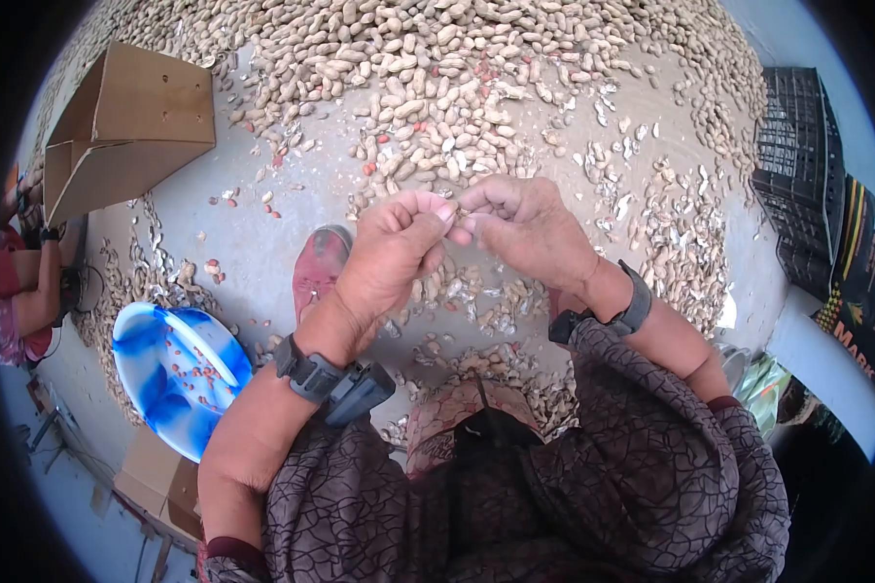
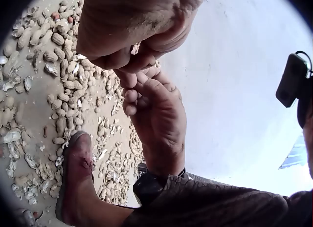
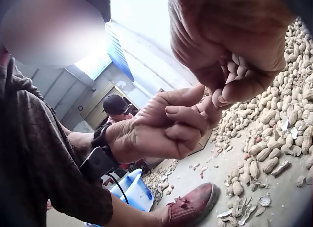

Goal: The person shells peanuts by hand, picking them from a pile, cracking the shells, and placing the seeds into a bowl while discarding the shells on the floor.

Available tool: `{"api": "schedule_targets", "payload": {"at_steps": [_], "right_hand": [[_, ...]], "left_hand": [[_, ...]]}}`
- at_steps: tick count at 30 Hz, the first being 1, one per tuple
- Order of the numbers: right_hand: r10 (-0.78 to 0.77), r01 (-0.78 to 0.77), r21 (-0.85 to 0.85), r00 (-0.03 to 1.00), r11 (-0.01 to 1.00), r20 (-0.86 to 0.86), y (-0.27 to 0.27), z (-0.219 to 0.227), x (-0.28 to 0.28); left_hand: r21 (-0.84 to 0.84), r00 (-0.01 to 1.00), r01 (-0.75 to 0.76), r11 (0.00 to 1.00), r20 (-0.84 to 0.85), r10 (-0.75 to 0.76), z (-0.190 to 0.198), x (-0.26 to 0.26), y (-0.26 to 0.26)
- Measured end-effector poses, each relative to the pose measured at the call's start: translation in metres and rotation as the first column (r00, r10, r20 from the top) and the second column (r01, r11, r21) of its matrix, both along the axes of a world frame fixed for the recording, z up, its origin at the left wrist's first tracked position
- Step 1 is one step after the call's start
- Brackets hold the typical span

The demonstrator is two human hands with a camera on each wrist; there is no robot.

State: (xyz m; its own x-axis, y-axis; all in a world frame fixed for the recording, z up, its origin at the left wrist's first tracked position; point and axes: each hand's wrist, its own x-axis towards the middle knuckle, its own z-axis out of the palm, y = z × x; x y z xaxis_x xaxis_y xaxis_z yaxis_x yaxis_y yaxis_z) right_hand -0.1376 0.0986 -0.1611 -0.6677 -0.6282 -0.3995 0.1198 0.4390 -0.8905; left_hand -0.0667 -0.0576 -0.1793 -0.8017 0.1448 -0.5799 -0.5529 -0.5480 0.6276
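My left hand (image 1: 394, 248) and right hand (image 1: 535, 233) meet fingertip to fingertip above the floor, thumbs and forefingers pinched together. Between them shows a sliver of a peanut (image 1: 456, 208), mostly covered by the fingers. In the left wrist view the right hand (image 2: 159, 122) comes up from below to the curled left fingers. From the right wrist, the left hand (image 3: 164, 124) reaches in with bent fingers against the right fingertips. Unshelled peanuts (image 1: 442, 121) lie heaped just beyond the hands, with broken shells (image 1: 476, 291) scattered beneath them.
A blue and white basin (image 1: 151, 364) with some red kernels stands at the left. Behind it is an open cardboard box (image 1: 156, 102). A black crate (image 1: 792, 136) and a dark printed sack (image 1: 860, 282) are at the right. Another person (image 1: 29, 282) sits far left.
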Motion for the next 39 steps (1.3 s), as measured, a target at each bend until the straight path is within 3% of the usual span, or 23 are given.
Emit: {"api": "schedule_targets", "payload": {"at_steps": [2, 4, 7, 11, 13, 14, 16, 17, 19, 23, 25, 31, 32, 34, 39], "right_hand": [[0.054, -0.052, 0.02, 0.995, 0.998, -0.078, -0.001, 0.001, 0.0], [0.058, -0.06, -0.013, 0.991, 0.998, -0.121, -0.001, -0.002, 0.001], [-0.015, 0.016, -0.063, 1.0, 0.998, 0.023, -0.004, 0.006, 0.002], [-0.021, 0.02, -0.082, 1.0, 0.996, -0.017, -0.002, -0.006, 0.004], [-0.056, 0.058, -0.016, 0.99, 0.998, 0.129, -0.004, 0.001, 0.002], [-0.054, 0.057, -0.016, 0.99, 0.998, 0.13, -0.004, 0.005, 0.001], [-0.111, 0.129, -0.028, 0.924, 0.991, 0.365, -0.005, 0.009, -0.002], [-0.109, 0.128, -0.029, 0.924, 0.991, 0.367, -0.005, 0.009, -0.002], [-0.127, 0.169, -0.07, 0.907, 0.983, 0.401, -0.004, 0.007, -0.001], [-0.125, 0.199, -0.127, 0.889, 0.972, 0.441, 0.0, 0.002, -0.001], [-0.126, 0.233, -0.167, 0.867, 0.958, 0.482, 0.001, 0.0, -0.001], [-0.113, 0.319, -0.247, 0.791, 0.915, 0.601, 0.005, -0.007, -0.002], [-0.111, 0.317, -0.248, 0.792, 0.915, 0.601, 0.005, -0.008, -0.002], [-0.097, 0.323, -0.271, 0.786, 0.907, 0.611, 0.006, -0.01, -0.001], [-0.075, 0.216, -0.236, 0.868, 0.947, 0.492, 0.003, -0.003, -0.002]], "left_hand": [[-0.034, 1.0, 0.023, 0.999, -0.009, -0.024, 0.002, -0.001, 0.001], [-0.189, 0.997, 0.065, 0.98, -0.021, -0.071, 0.006, -0.002, 0.002], [-0.332, 0.994, 0.08, 0.94, -0.049, -0.102, 0.011, -0.002, 0.006], [-0.486, 0.986, 0.064, 0.871, -0.102, -0.13, 0.0, 0.003, 0.014], [-0.6, 0.96, -0.002, 0.8, -0.225, -0.166, -0.002, 0.005, 0.017], [-0.6, 0.96, -0.002, 0.8, -0.224, -0.165, -0.002, 0.005, 0.017], [-0.633, 0.969, 0.077, 0.771, -0.134, -0.206, 0.0, 0.006, 0.015], [-0.634, 0.97, 0.077, 0.77, -0.132, -0.205, 0.0, 0.006, 0.016], [-0.598, 0.975, -0.011, 0.802, -0.186, -0.125, 0.002, 0.005, 0.019], [-0.511, 0.986, 0.003, 0.859, -0.14, -0.087, 0.011, 0.003, 0.018], [-0.359, 0.994, -0.017, 0.933, -0.109, -0.023, 0.011, 0.003, 0.016], [-0.079, 0.992, -0.038, 0.996, -0.124, 0.028, 0.005, 0.004, 0.01], [-0.08, 0.992, -0.039, 0.996, -0.124, 0.029, 0.003, 0.003, 0.008], [0.08, 0.995, -0.044, 0.996, -0.086, 0.051, 0.0, 0.003, 0.007], [0.086, 0.998, -0.06, 0.994, -0.003, 0.061, -0.003, 0.004, 0.006]]}}
